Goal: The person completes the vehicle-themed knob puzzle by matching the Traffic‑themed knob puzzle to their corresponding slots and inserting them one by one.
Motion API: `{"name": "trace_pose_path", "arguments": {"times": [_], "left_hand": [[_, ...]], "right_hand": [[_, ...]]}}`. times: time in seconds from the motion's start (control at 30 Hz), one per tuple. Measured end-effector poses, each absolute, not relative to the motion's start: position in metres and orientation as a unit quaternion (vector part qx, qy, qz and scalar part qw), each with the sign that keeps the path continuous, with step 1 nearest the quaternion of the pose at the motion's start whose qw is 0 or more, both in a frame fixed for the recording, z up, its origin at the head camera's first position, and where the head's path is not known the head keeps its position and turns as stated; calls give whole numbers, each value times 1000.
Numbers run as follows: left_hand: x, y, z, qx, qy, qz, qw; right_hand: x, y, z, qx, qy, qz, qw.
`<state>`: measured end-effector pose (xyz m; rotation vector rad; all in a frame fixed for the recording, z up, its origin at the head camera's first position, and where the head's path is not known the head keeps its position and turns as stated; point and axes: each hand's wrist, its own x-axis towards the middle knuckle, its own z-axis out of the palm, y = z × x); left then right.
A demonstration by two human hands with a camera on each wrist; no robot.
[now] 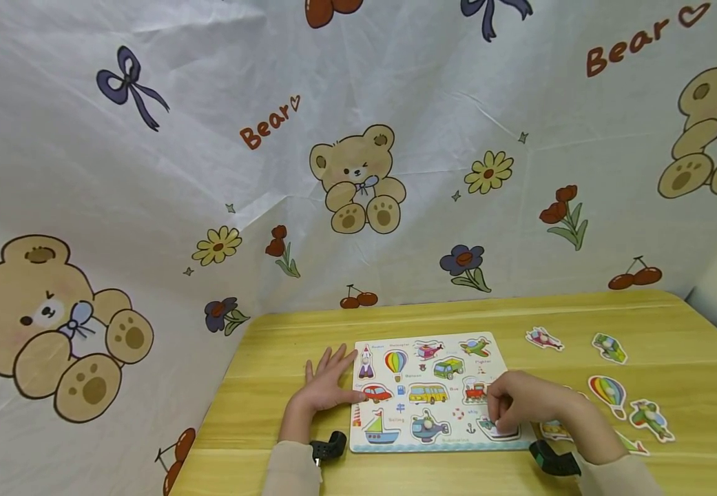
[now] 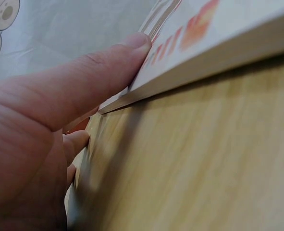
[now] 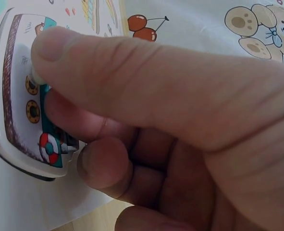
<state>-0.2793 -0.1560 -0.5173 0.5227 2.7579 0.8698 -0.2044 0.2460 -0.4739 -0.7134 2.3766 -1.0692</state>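
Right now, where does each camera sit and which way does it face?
Head: worn on the head, looking forward and down at the white rectangular puzzle board; left hand, right hand and beige sleeves show.
Left wrist: worn there, looking past the thumb along the board's edge; thumb and fingertips show.
Right wrist: worn there, looking at the white-edged, ship-printed puzzle piece; thumb and curled fingers show.
Shared: head and right-wrist views both include that piece.
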Motion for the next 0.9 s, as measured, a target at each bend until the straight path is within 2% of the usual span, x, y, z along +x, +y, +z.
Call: {"name": "trace_pose_path", "arguments": {"times": [0.9], "left_hand": [[-279, -156, -515, 170, 933, 298, 110]], "right_hand": [[-206, 248, -475, -275, 848, -399, 217]]}}
